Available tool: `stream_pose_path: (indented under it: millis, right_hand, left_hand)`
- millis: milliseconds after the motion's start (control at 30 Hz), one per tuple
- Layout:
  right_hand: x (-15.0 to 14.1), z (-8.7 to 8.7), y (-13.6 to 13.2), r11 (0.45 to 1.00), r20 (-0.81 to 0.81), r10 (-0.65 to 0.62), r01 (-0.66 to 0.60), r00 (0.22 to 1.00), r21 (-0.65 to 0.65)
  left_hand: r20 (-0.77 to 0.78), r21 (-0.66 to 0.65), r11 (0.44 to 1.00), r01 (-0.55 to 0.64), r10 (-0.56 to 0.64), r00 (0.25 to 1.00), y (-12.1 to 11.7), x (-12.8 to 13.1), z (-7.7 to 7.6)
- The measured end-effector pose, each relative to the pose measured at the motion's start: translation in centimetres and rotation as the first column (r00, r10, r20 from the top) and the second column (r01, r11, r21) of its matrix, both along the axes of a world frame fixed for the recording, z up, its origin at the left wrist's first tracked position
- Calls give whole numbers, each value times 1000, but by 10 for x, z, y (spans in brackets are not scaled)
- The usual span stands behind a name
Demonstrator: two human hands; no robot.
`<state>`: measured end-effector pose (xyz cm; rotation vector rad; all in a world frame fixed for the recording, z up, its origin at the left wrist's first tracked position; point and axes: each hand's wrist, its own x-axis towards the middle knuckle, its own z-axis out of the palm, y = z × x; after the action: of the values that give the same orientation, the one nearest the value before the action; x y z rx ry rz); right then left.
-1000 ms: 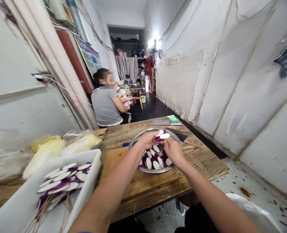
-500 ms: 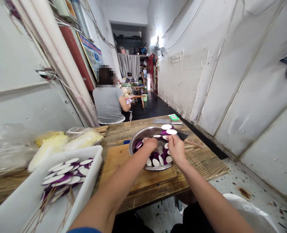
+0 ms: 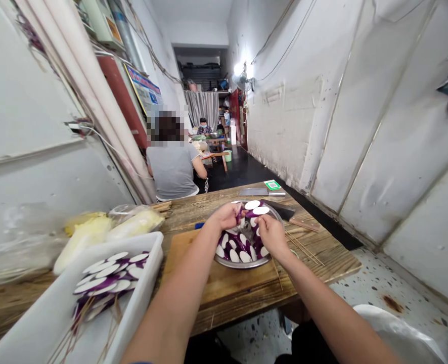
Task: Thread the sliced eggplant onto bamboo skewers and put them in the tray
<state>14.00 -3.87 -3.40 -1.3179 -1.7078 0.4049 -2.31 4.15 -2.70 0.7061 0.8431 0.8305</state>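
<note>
Above the metal bowl (image 3: 234, 265), my right hand (image 3: 271, 233) is closed on a skewer of eggplant slices (image 3: 261, 210). Two white ovals edged in purple show at its upper end; the stick itself is mostly hidden by the fingers. Close by on the left, the fingers of my left hand (image 3: 227, 216) pinch a purple-skinned eggplant slice (image 3: 240, 214), partly covered, beside the threaded ones. Many loose eggplant slices (image 3: 244, 257) lie in the bowl, which rests on a wooden cutting board (image 3: 182, 253). Bare bamboo skewers (image 3: 303, 247) lie right of the bowl.
A white tub (image 3: 153, 253) at left holds skewered eggplant slices (image 3: 110, 270). Behind it lie plastic bags (image 3: 133, 222). A cleaver (image 3: 260, 192) and a dark-bladed knife (image 3: 303, 224) lie beyond the bowl. A person in grey (image 3: 173, 169) sits past the table; another is farther back.
My left hand has come up out of the bowl with an eggplant slice, over to the skewer. My right hand has shifted slightly left and down with the skewer.
</note>
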Motion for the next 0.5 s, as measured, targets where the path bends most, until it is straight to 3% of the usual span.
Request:
stream_pose_path:
  millis: [200,333,500]
  right_hand:
    - [0,-1,-1,997,75,78,-77,994,-17]
    - [0,-1,-2,992,102,115,-110,988,-56]
    - [0,-2,-3,990,102,129,-122,986,-70]
  left_hand:
    - [-11,217,948,-231,239,971,-2,5,-5]
    - [-30,212,937,-278,291,956,-6,5,0]
    - [110,170,942,-288,272,956,-7,1,8]
